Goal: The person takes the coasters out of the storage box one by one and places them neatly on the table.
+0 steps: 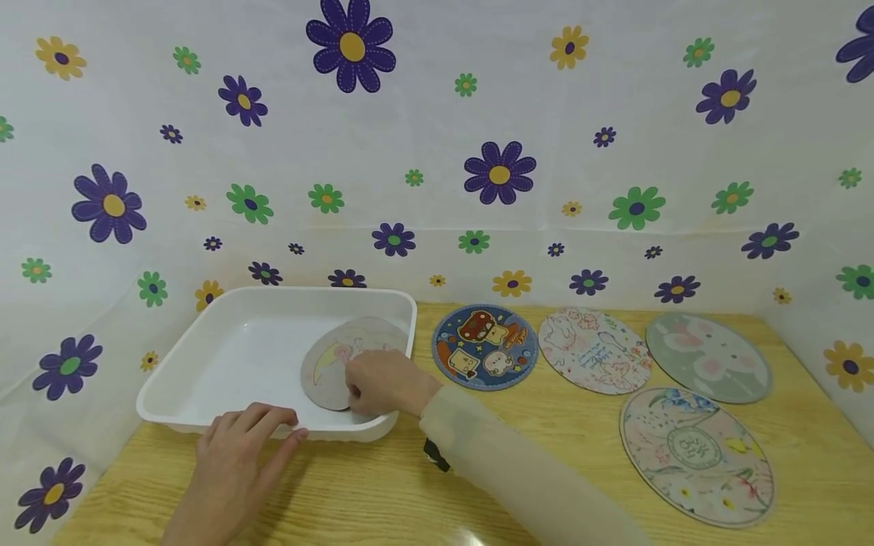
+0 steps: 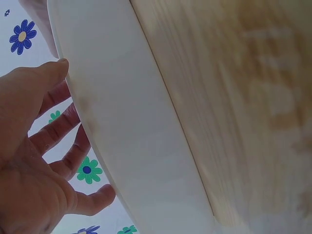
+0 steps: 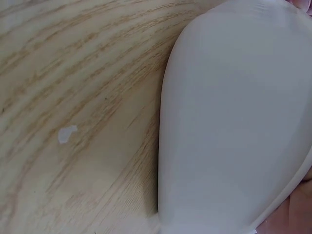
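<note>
A white plastic tray sits at the left of the wooden table. In its right part a round pale grey mat with a yellow crescent and pink figures lies aslant against the right wall. My right hand grips this mat by its front right part, fingers curled; the hand covers that side of it. My left hand rests on the tray's front rim with fingers loosely bent and spread. In the left wrist view the fingertips of that hand meet the rim.
Right of the tray lie a dark blue cartoon mat, a white floral mat, a grey-green rabbit mat and a beige floral mat nearer the front. Behind the table hangs a white flower-print cloth.
</note>
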The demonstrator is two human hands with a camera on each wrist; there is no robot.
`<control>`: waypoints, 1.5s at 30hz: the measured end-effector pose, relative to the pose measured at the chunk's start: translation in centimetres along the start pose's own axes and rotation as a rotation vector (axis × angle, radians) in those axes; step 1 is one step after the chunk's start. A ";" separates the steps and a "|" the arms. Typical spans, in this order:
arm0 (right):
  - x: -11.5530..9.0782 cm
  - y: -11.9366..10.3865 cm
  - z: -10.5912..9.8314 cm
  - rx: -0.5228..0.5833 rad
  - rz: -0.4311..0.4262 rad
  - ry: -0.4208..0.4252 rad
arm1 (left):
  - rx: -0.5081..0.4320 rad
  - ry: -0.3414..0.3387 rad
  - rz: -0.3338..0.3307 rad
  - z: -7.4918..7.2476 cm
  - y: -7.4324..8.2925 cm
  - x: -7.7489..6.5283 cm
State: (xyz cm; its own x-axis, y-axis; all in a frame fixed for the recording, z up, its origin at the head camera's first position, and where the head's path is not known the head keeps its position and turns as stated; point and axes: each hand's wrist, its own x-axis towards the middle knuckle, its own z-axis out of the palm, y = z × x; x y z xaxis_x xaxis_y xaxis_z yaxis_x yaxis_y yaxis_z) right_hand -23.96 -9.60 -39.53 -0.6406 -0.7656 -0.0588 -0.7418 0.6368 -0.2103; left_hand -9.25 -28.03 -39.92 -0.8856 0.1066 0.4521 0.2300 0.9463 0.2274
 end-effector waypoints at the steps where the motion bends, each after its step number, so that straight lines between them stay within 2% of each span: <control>1: 0.0 0.0 0.0 0.006 0.000 -0.001 | 0.001 -0.003 -0.002 0.0 0.0 0.0; 5: 0.1 0.0 0.1 0.003 0.001 0.008 | 0.008 -0.024 -0.014 -0.1 0.0 0.1; 13: -0.2 -0.2 0.0 -0.053 0.018 0.153 | 0.020 -0.016 -0.008 -0.1 0.0 0.2; 21: -0.9 -0.7 0.0 -0.162 0.029 0.246 | 0.011 -0.056 -0.040 -0.1 0.1 0.1; 28: -1.2 -0.7 0.1 -0.243 -0.034 0.304 | 0.013 -0.026 -0.025 0.0 0.0 0.1; 35: -1.2 -0.1 0.6 -0.209 -0.091 0.445 | 0.016 -0.022 -0.028 0.0 0.1 0.1; 43: -1.6 -0.2 0.6 -0.160 -0.060 0.523 | 0.013 -0.026 -0.028 -0.2 0.2 0.2; 45: -1.7 -0.3 0.7 -0.101 -0.053 0.537 | 0.011 -0.019 -0.025 -0.1 0.2 0.1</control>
State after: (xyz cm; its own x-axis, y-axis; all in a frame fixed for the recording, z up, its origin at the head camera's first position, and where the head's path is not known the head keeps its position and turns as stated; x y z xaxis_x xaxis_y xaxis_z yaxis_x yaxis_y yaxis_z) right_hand -22.56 -8.55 -40.02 -0.5937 -0.6596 0.4609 -0.7740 0.6248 -0.1029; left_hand -9.29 -27.85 -39.78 -0.8985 0.0886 0.4298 0.2033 0.9520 0.2287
